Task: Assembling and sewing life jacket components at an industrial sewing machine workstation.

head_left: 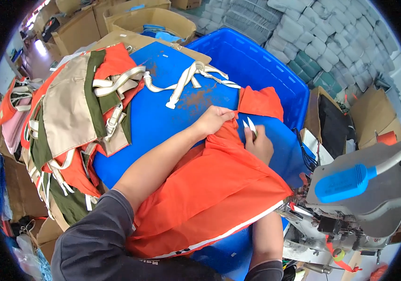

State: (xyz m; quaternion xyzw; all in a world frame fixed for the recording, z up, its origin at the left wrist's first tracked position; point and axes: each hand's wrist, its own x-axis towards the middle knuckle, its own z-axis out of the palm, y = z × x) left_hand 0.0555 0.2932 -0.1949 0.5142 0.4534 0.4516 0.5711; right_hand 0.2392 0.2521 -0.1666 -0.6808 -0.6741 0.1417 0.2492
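Observation:
My left hand (215, 120) is closed in a pinch on the orange cloth (209, 187), which spreads from there over my lap and has a white trimmed edge. In my right hand (260, 146) is a pair of small thread snips (250, 125), its two pale blades pointing up and slightly apart. The blades stand just right of the pinched cloth. Beyond my left hand lies a smaller orange flap (262, 102), with a cream strap (184, 84) stretching left from it across the blue tabletop (158, 61). Part of my right forearm is hidden under the cloth.
A pile of beige, green and orange sewn pieces (71, 105) with cream straps covers the left side. Behind the table stands a blue plastic bin (256, 56). At right is a machine (364, 206) with a blue paddle-shaped piece (343, 183). Cardboard boxes (163, 21) stand farther back.

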